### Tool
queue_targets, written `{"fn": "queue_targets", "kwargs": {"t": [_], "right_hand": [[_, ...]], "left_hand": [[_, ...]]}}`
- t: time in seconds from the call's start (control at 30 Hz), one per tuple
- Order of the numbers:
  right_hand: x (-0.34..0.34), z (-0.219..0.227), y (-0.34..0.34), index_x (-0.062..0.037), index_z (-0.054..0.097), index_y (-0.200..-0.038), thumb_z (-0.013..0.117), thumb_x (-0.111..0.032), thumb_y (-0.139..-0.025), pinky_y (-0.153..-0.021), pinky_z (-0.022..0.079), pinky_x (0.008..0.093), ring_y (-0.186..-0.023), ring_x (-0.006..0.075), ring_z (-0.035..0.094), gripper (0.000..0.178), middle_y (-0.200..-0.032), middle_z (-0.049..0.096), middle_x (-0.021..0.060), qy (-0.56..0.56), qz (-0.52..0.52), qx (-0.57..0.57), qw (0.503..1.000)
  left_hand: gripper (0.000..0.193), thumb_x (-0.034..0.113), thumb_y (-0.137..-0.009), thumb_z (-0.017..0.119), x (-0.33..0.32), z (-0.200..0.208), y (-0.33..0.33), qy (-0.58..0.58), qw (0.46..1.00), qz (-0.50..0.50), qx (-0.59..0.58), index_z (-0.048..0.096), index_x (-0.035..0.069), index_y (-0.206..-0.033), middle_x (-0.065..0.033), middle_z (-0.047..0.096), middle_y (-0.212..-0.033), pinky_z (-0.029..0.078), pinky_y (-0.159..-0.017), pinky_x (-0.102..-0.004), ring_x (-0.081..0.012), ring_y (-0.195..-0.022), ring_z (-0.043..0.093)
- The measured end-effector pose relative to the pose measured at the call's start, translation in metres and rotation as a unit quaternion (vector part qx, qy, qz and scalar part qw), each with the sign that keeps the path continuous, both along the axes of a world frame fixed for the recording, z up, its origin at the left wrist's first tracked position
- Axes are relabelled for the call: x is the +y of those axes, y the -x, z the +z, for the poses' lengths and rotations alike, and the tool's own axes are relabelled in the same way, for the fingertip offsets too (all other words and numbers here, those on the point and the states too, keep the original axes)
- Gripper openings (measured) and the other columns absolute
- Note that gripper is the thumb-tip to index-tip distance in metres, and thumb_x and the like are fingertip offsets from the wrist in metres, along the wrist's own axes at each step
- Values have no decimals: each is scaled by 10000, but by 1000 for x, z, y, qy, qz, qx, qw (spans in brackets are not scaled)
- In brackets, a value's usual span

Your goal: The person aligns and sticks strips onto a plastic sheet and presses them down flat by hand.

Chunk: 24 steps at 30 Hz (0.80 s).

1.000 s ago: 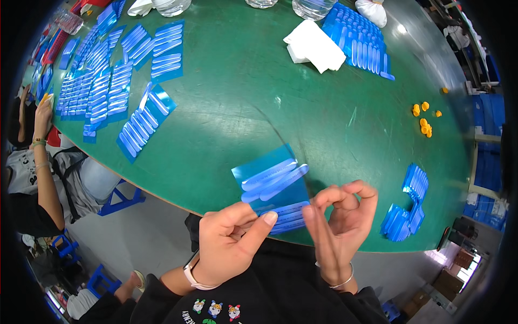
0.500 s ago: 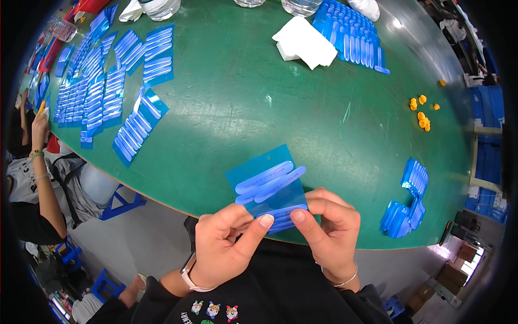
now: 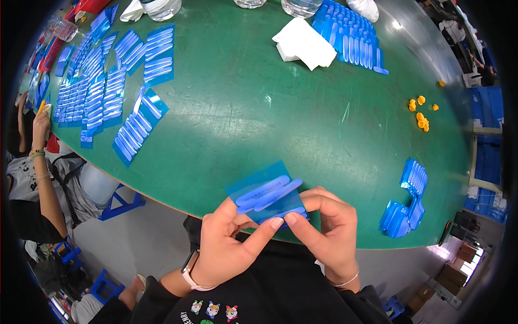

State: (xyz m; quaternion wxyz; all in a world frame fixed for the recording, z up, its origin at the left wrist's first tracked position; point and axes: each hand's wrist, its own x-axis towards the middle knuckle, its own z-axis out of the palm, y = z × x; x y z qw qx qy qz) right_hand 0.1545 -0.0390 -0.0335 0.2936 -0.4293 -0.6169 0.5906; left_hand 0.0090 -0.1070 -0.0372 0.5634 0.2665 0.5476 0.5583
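Between my hands, just above the table's near edge, is a blue translucent sheet (image 3: 258, 178) carrying long, rounded blue strips (image 3: 264, 193). Two strips lie slanted across its middle, one overlapping the other, and more are packed along the near edge under my thumbs. My left hand (image 3: 229, 237) pinches the sheet's near left part. On the near right part my right hand (image 3: 329, 232) does the same, its thumb tip close to the left thumb. The fingers behind the sheet are partly hidden.
Strip-covered blue sheets (image 3: 94, 89) spread over the green table (image 3: 226, 108) at left. Another stack (image 3: 353, 38) lies far right beside white tissue (image 3: 305, 43). Yellow finger cots or caps (image 3: 421, 121) and folded blue strips (image 3: 402, 216) are at right. A co-worker's arm (image 3: 46, 189) is at left.
The sheet has tipped and come slightly nearer, so its strips look foreshortened. Both thumbs have drawn closer together at its near edge.
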Motion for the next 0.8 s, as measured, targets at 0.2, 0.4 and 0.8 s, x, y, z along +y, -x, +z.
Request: {"fn": "queue_targets", "kwargs": {"t": [0.2, 0.4, 0.8], "right_hand": [[0, 13, 0, -15, 618, -715, 693, -5, -670, -663, 392, 260, -703, 170, 512, 88, -774, 591, 53, -151, 71, -99, 981], [2, 3, -6, -22, 625, -731, 702, -21, -673, -683, 392, 261, -733, 139, 508, 96, -820, 590, 51, -51, 61, -44, 996], [16, 11, 15, 1, 629, -810, 687, 8, -716, -688, 470, 264, -748, 167, 599, 111, -834, 635, 92, -79, 6, -31, 996]], "left_hand": [[360, -37, -802, 630, -11, -6, -5, -22, 999, 11, 43, 510, -55, -1142, -113, 652, -1008, 514, -744, -229, -117, -886, 622], [300, -2, -825, 628, -7, -7, 4, 50, 997, -27, -57, 568, -17, -1118, 21, 612, -733, 315, -479, -143, 23, -555, 417], [168, 127, -897, 578, 2, 4, 11, 26, 997, 57, -40, 600, -20, -819, 51, 550, -706, 353, -507, -175, -6, -610, 410]]}}
